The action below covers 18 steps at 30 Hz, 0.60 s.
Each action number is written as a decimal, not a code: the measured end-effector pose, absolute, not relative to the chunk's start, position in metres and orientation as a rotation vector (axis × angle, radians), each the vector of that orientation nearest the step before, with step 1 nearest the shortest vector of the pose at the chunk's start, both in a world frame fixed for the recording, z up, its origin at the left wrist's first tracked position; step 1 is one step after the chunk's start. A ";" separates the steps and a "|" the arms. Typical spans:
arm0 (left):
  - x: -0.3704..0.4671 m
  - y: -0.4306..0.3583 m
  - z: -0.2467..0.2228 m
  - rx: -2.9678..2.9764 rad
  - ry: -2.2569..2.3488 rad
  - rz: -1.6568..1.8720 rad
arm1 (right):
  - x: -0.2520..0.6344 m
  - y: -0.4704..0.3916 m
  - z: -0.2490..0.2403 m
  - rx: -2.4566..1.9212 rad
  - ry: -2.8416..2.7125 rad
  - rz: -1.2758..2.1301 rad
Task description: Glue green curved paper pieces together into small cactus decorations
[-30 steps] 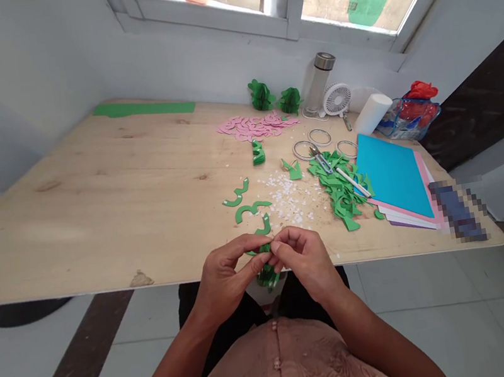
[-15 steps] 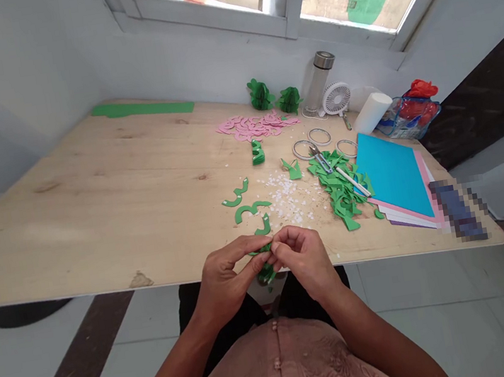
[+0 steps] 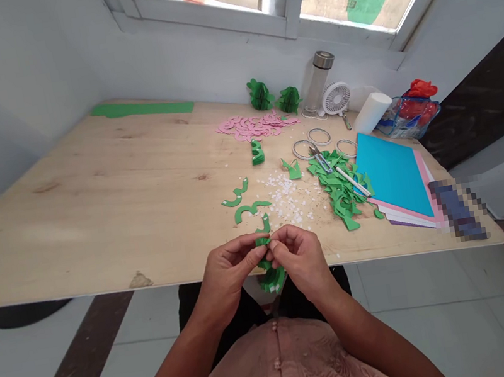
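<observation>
Between both hands, near the table's front edge, is a layered green paper piece (image 3: pixel 273 279) with small white patches on it. My left hand (image 3: pixel 227 273) pinches its upper part from the left, fingers closed on it. From the right, my right hand (image 3: pixel 302 259) pinches the same piece, its fingertips touching those of my left hand. Part of the piece is hidden behind the fingers. Just beyond lie curved green strips (image 3: pixel 246 210), some with white patches. A small stack of green cutouts (image 3: pixel 256 152) sits farther back.
White paper bits (image 3: pixel 286 192) and green scraps (image 3: pixel 342 199) lie right of centre, with snips (image 3: pixel 320 158) and a white pen (image 3: pixel 353 182) on the scraps. Tape rolls, coloured sheets (image 3: pixel 393 172), pink cutouts (image 3: pixel 256 125), green paper shapes, a bottle (image 3: pixel 316 83) and a fan (image 3: pixel 336 99) stand or lie beyond.
More of the green paper piece now shows below the fingers, turned so its white patches face up. Both hands have shifted slightly and still pinch it.
</observation>
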<state>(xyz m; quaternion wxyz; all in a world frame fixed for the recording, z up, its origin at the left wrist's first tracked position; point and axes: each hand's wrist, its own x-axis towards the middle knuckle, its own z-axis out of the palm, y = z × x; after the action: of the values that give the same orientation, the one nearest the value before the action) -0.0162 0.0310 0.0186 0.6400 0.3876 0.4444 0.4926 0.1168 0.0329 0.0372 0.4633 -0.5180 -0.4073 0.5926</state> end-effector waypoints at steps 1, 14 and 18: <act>-0.016 0.031 0.018 0.869 1.011 1.124 | 0.117 0.033 0.037 -1.275 -1.026 1.441; -0.013 0.030 0.024 0.848 1.024 1.130 | 0.117 0.033 0.042 -1.248 -1.022 1.455; -0.013 0.030 0.026 0.912 1.077 1.122 | 0.118 0.035 0.039 -1.255 -1.044 1.440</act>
<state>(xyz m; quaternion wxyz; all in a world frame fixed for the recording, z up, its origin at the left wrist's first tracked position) -0.0126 0.0303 0.0261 0.6205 0.3967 0.4684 0.4881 0.1182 0.0351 0.0393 0.4639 -0.5107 -0.4247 0.5861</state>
